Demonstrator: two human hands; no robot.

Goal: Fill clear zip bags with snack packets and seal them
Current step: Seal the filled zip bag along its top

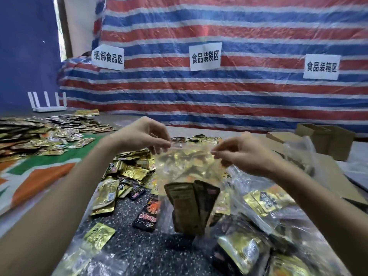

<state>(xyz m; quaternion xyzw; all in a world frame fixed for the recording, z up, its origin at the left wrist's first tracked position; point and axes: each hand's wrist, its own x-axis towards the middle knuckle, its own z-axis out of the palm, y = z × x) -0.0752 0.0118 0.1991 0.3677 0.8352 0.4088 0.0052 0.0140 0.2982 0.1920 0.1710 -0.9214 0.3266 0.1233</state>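
A clear zip bag (pixel 185 168) hangs upright above the table, held by its top edge. My left hand (pixel 145 134) pinches the bag's top left corner, and my right hand (pixel 239 152) pinches the top right corner. Two dark snack packets (pixel 191 206) sit at the bottom of the bag. Loose gold and black snack packets (pixel 127 176) lie on the speckled dark table (pixel 123 250) below and to the left of the bag.
A large heap of packets (pixel 39 134) covers the far left of the table. Filled clear bags (pixel 258 236) lie at the lower right. Cardboard boxes (pixel 326 140) stand at the right. A white router (pixel 48 104) and a striped tarp wall (pixel 219 92) are behind.
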